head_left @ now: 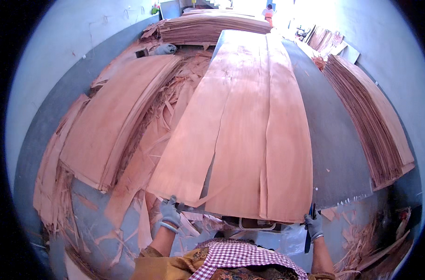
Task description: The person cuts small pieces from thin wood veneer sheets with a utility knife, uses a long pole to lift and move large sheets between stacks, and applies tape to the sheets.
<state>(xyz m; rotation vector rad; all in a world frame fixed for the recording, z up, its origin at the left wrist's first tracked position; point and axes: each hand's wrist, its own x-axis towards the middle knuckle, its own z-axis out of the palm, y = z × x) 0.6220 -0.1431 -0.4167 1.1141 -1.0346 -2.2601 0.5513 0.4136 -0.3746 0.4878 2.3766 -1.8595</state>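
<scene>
Long reddish-brown wood veneer sheets [240, 154] lie side by side on a dark table, with gaps and a narrow loose strip between them near the front edge. My left hand [169, 213], in a grey glove, is closed at the near left corner of the left sheet, its fingers on the edge. At the near right corner, my right hand [315, 225], also gloved, grips a long, narrow dark knife [308, 240]. It touches or nearly touches the veneer edge; I cannot tell which.
The bare dark tabletop [331, 135] shows to the right, beside a tall veneer stack [368, 116]. Another stack [114, 116] stands left, with torn veneer scraps [170, 105] between. A big pile [212, 30] is at the back, near a distant person [268, 14].
</scene>
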